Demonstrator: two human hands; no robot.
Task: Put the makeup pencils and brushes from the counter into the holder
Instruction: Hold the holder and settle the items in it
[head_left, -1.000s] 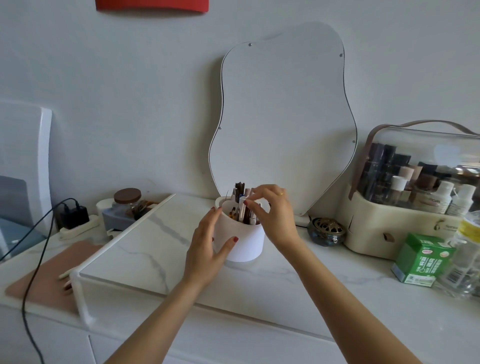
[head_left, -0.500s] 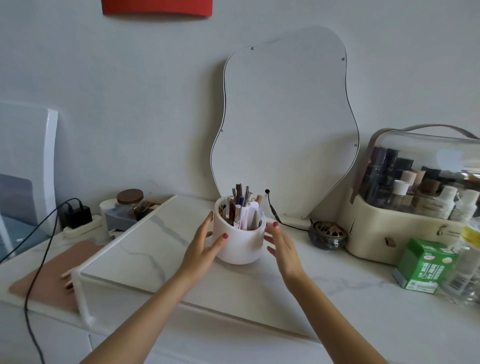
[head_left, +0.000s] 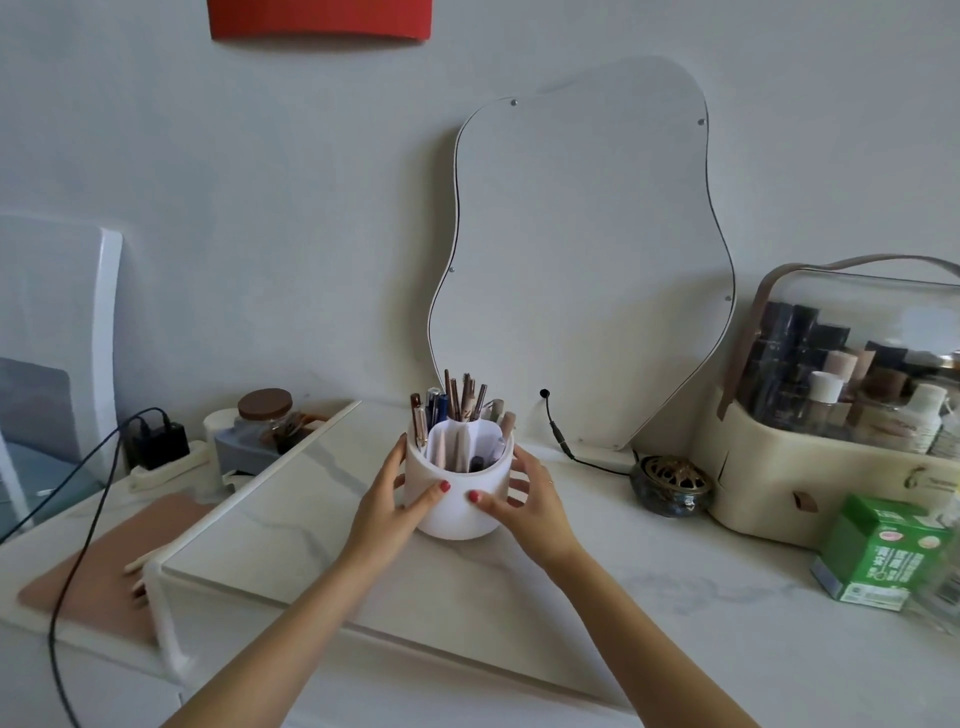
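Pencils (head_left: 464, 397) and brushes already stand upright in the holder (head_left: 457, 493), a white round cup with inner dividers, most of them crowded into the compartments at its back and left, a few more in the front ones. The holder sits on the marble counter (head_left: 291, 530), just in front of the wavy-edged mirror (head_left: 582, 260) that leans on the wall. Both hands cup it: the left hand (head_left: 387, 506) wraps the holder's left wall with fingers curved around it and the thumb pressed on the front, and the right hand (head_left: 535, 501) mirrors this on the right wall, thumb also on the front; neither hand pinches a pencil or brush. No loose pencil or brush shows on the bare counter around the holder, so the loading looks finished or nearly so, and what seems left is only settling or placing the holder. Left of the holder a jar (head_left: 265, 421) and a small grey box hold some dark items too blurred to name, so whether anything there belongs to the task cannot be told. Right of the holder a black cable (head_left: 576, 457), a small brass-lidded bowl (head_left: 670, 483), a clear-topped cosmetics case (head_left: 841, 415) and a green carton (head_left: 878, 553) sit apart from it.
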